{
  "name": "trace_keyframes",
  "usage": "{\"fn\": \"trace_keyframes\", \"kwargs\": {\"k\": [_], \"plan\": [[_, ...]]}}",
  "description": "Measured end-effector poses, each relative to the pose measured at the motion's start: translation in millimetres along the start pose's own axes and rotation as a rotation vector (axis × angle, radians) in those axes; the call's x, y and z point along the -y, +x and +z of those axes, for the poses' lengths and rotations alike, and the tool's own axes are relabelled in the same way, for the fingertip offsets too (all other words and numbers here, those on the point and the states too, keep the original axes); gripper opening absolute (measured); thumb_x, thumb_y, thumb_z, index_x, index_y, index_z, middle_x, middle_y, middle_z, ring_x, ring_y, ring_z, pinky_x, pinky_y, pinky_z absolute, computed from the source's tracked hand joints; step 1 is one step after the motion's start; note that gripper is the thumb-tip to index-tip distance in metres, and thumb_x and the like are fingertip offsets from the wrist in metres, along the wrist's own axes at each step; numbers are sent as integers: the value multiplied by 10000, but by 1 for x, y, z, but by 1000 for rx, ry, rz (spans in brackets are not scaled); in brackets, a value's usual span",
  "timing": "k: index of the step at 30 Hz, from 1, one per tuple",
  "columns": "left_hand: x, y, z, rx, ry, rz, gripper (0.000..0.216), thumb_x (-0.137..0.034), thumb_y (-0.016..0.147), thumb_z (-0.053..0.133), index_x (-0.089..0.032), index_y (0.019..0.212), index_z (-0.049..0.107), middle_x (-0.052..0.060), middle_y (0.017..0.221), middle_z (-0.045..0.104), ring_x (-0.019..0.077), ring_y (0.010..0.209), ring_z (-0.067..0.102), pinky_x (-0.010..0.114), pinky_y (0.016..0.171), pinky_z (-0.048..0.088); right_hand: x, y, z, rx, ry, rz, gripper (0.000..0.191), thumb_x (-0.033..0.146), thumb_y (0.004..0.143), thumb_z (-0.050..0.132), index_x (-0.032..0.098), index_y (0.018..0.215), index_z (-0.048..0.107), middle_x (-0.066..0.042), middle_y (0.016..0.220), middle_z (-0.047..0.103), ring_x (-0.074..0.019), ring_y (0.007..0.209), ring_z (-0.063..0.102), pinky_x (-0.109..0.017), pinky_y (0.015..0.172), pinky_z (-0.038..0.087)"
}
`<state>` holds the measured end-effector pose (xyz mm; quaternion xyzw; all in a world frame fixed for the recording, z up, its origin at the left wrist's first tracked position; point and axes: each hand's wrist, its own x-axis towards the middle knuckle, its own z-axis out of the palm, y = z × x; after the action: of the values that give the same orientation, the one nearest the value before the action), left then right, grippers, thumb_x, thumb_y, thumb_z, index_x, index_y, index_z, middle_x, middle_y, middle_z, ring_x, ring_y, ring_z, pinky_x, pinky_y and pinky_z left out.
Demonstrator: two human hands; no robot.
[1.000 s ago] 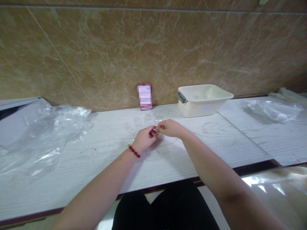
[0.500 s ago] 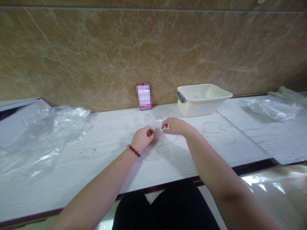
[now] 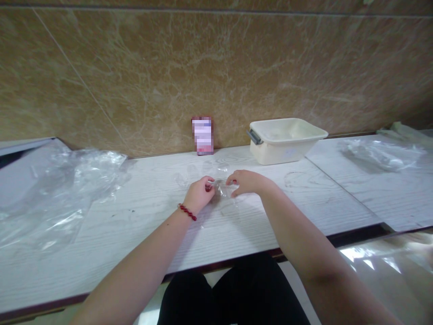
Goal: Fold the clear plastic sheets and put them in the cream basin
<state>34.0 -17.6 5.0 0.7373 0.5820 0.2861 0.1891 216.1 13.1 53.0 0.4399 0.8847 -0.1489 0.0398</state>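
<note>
My left hand [image 3: 199, 194], with a red bead bracelet [image 3: 188, 212] at the wrist, and my right hand [image 3: 245, 181] rest on the white table [image 3: 135, 225] a little apart. Between their pinched fingertips is stretched a small piece of clear plastic film [image 3: 221, 187]. Both hands are closed on its edges. More of the thin film lies flat on the table under and beyond the hands, hard to make out.
A cream plastic tub [image 3: 286, 140] with a grey handle stands at the wall, right of centre. A small pink card [image 3: 202, 135] leans on the tiled wall. Crumpled clear plastic sheets lie at the left [image 3: 64, 189] and the far right [image 3: 382, 155].
The hands, touching a second ago, drew apart and then came a little closer again, now holding the film stretched between them.
</note>
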Motion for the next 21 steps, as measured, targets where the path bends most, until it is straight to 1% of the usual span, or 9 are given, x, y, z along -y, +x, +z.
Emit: {"fn": "trace_keyframes", "kwargs": {"k": [3,6,9,14,17,19,21], "plan": [[0,1,0,14,-109,-1,310,-171,668,493,-194,977,509,14,806,620,100,645,580,216,623,459,0,0,2,-2,-9,-7,489,355,557,643,210,1018,569,-51,947,576,-178,831,525,-241,686,375],[0,1,-2,5,-111,17,284,-169,690,460,-189,967,518,23,822,617,105,687,585,221,646,465,1,0,3,5,-3,6,509,355,554,644,209,1034,559,-49,950,578,-175,824,528,-241,679,376],[2,1,-5,-21,-9,56,264,-144,699,431,-188,934,542,29,834,618,123,747,583,240,697,461,1,-1,2,27,12,13,539,358,548,648,203,1054,549,-50,939,583,-176,817,532,-243,677,378],[4,3,-10,1,194,95,286,-119,690,426,-170,931,570,56,868,604,154,795,569,268,754,444,2,-1,1,55,23,16,557,357,540,657,201,1063,541,-54,949,582,-189,835,530,-250,680,379],[2,3,-16,8,290,153,320,-118,714,398,-177,976,571,66,957,587,166,886,538,293,826,403,2,-1,1,65,31,25,560,350,538,661,204,1063,536,-49,955,581,-190,840,531,-245,670,379],[-2,1,-20,62,343,257,328,-157,743,393,-218,1017,562,49,1083,546,179,1005,477,330,893,344,2,-2,2,73,39,30,569,341,533,668,211,1069,529,-44,958,581,-189,843,533,-242,668,377],[-5,-1,-23,175,390,356,313,-226,764,403,-277,1034,552,7,1185,487,190,1108,392,373,943,269,1,-3,2,83,49,31,589,330,524,678,216,1080,519,-42,964,580,-189,851,534,-242,677,374]]}}
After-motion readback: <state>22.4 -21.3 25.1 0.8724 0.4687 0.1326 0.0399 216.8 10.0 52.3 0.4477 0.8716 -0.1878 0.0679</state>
